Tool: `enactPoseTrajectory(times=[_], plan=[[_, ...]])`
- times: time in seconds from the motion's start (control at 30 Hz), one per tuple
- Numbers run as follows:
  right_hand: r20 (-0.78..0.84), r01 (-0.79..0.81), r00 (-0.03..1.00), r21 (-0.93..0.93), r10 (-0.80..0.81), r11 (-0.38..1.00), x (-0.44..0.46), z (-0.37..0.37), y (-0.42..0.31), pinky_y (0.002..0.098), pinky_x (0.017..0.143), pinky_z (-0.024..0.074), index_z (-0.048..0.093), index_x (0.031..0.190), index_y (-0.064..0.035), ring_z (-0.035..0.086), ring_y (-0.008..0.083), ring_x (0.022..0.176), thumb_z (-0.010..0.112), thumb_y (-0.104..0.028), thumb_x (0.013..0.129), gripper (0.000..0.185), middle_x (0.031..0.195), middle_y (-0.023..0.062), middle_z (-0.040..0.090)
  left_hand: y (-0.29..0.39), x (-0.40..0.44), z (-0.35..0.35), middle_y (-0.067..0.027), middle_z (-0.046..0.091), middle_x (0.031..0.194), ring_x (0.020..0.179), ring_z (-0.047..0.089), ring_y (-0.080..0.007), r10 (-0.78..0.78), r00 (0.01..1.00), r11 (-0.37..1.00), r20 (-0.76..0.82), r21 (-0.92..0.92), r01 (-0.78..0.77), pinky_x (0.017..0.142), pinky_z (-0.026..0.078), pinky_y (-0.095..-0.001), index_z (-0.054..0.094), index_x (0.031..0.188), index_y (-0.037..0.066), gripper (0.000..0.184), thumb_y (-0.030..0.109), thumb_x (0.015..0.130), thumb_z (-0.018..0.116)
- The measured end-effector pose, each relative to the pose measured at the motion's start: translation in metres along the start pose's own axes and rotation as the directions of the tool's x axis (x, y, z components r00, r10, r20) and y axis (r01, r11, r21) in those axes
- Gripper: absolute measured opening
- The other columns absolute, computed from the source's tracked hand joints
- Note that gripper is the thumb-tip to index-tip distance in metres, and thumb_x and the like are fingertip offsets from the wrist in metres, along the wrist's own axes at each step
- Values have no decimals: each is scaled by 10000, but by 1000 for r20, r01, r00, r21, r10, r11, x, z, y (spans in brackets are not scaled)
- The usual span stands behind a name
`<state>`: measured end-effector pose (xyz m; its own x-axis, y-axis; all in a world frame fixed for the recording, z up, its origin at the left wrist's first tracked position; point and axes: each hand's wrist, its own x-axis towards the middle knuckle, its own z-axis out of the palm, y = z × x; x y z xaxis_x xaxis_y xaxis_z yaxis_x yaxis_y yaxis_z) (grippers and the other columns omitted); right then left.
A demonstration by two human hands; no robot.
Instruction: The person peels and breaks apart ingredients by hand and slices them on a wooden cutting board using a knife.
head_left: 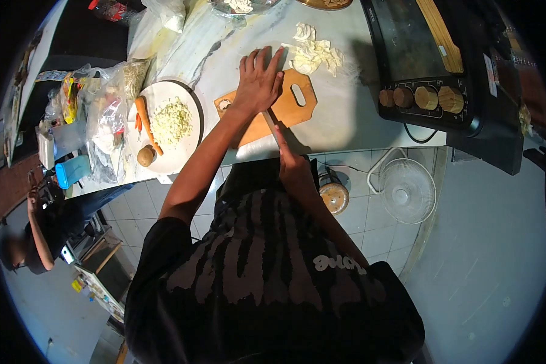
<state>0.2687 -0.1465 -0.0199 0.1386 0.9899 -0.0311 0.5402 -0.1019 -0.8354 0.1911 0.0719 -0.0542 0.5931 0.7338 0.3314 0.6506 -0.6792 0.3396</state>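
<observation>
My left hand (259,84) lies over the wooden cutting board (302,112), fingers stretched and spread past its far edge. In my right hand (292,162), at the near edge of the counter, is a knife (269,123). Its blade points away from me across the board and runs up to my left palm, where the far end is hidden. A small pale piece of food (224,104) sits at the board's left end; I cannot make out its kind. Just beyond the board are torn pale leaves (314,54), which look like cabbage.
To the left, a white plate (177,159) holds chopped pale vegetable (171,122), a carrot (144,118), red chilies (138,124) and a round brown item (145,156). Plastic bags (107,118) lie beyond. An oven (431,67) stands right; a fan (401,191) below. Another person (39,236) is at left.
</observation>
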Motion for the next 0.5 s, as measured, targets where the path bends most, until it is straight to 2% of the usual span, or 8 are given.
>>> enactPoseTrajectory(times=[0.07,0.13,0.2,0.33,0.4,0.43,0.47,0.5], plan=[[-22,22,1000,-4,-22,1000,3,4,6,494,557,496,366,1535,-120,630,415,611,506,37,929,642,662,246,573,-1,3,6,-233,432,1433,1303,397,-428,32,999,998,3,-50,-31,1099,249,-630,384,1507,117,541,288,1000,468],[-46,45,998,-15,-45,999,2,0,8,481,542,489,370,1534,-108,621,394,577,510,52,920,650,643,235,560,-4,3,5,-219,455,1414,1285,415,-418,55,998,998,-7,-40,-55,1099,287,-585,409,1488,112,524,257,992,496],[57,5,998,-66,-1,998,0,-3,9,469,686,538,357,1537,-107,642,462,762,488,42,949,620,929,295,640,-7,1,1,-218,468,1402,1273,423,-419,46,999,994,-5,-98,-46,1095,309,-556,420,1481,111,517,233,986,508],[9,129,992,-166,-129,978,1,-2,13,451,678,541,365,1537,-97,656,419,754,507,75,904,671,937,287,642,-9,0,-11,-211,511,1360,1242,452,-402,25,999,985,24,-169,-20,1080,366,-473,435,1464,89,504,167,975,531],[-23,204,976,-232,-215,951,2,-2,14,395,546,498,379,1538,-98,534,285,529,534,116,803,781,632,134,467,-11,0,-19,-210,539,1321,1215,479,-391,-11,1000,969,2,-246,12,1062,381,-464,470,1428,69,464,162,977,529],[-18,205,976,-230,-215,951,0,-3,13,395,546,498,379,1538,-98,534,285,529,534,116,803,781,632,134,467,-11,-3,-25,-209,566,1283,1187,505,-381,-51,999,946,-15,-322,43,1044,397,-454,504,1392,49,428,156,979,526],[-5,191,980,-250,-198,949,0,-4,12,396,553,501,376,1540,-103,540,283,536,529,116,803,784,641,135,482,-12,-12,-30,-209,566,1283,1187,505,-381,-57,998,947,-16,-319,49,1044,397,-454,504,1392,49,428,156,979,526],[5,178,983,-270,-184,946,2,-5,11,397,559,504,374,1542,-108,546,282,542,525,116,803,786,650,136,496,-14,-24,-36,-199,590,1218,1140,531,-370,-248,961,907,-121,-377,186,1027,407,-443,551,1307,29,351,133,973,535]])
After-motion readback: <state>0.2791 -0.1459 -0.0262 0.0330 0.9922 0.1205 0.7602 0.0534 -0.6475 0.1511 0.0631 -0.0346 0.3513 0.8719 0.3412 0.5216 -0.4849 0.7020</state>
